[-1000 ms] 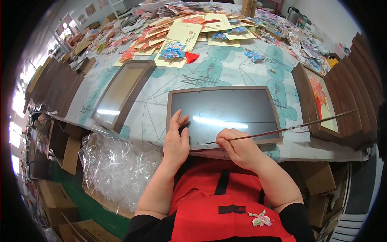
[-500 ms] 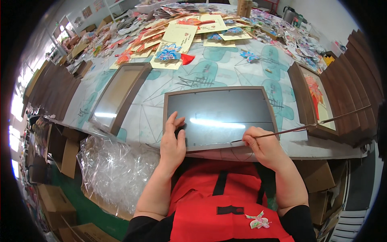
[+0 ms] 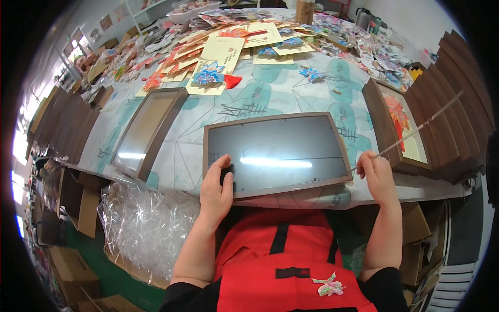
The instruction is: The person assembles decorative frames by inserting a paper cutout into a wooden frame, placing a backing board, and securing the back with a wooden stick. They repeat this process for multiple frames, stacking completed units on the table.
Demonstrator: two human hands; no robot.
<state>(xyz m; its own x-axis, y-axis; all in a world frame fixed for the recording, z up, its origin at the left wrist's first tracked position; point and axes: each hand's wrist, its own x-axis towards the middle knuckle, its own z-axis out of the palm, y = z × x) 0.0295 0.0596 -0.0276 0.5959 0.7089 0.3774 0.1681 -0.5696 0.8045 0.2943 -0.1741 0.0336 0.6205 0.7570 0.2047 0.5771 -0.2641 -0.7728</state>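
In front of me a brown wooden picture frame point(image 3: 270, 117) lies on the table with its long side toward me, slightly askew. A dark glossy panel point(image 3: 280, 140) fills it and mirrors a bright strip of light. My left hand point(image 3: 215, 188) rests against the frame's left side, its fingertips over the panel and its thumb apart from the fingers. Pinched in my right hand point(image 3: 379, 179) is a long thin brown stick point(image 3: 423, 125), slanting up to the right. The stick's lower tip is near the frame's lower right corner; whether it touches, I cannot tell.
A glazed frame point(image 3: 158, 130) lies left, and another with an orange flower point(image 3: 399, 117) stands right beside stacked brown frames point(image 3: 449, 104). Cream cards point(image 3: 221, 54) with flower ornaments cover the far table. Crumpled clear plastic film point(image 3: 145, 223) fills a box below the left edge.
My right hand has moved right with the stick, from the panel's near edge to the frame's lower right corner. The stick now slants more steeply. The frame has turned slightly counterclockwise.
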